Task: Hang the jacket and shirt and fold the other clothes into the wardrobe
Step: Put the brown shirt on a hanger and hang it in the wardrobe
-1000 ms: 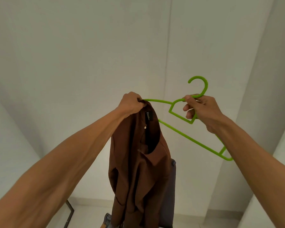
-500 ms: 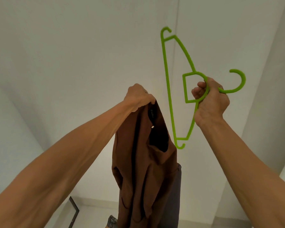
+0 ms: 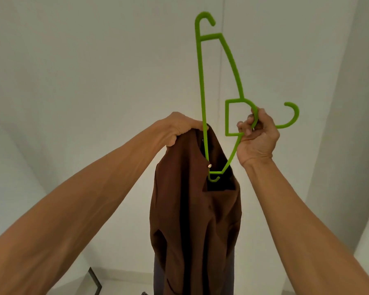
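A brown shirt [image 3: 192, 220] hangs straight down from its collar, which my left hand [image 3: 179, 129] grips at the top. My right hand [image 3: 257, 135] holds a bright green plastic hanger [image 3: 201, 86] by its neck, just below the hook. The hanger stands almost upright, one arm pointing up and the lower arm tip reaching down into the dark collar opening of the shirt. A small button shows at the collar edge beside the hanger's tip.
White walls fill the view, with a corner seam running up behind the hanger. A dark grey cloth [image 3: 229, 273] hangs behind the shirt. A thin black frame [image 3: 95, 279] stands on the floor at the lower left.
My right hand turned the hanger from lying across to standing upright, then lowered it until its bottom tip entered the shirt's collar opening. My left hand kept hold of the collar.
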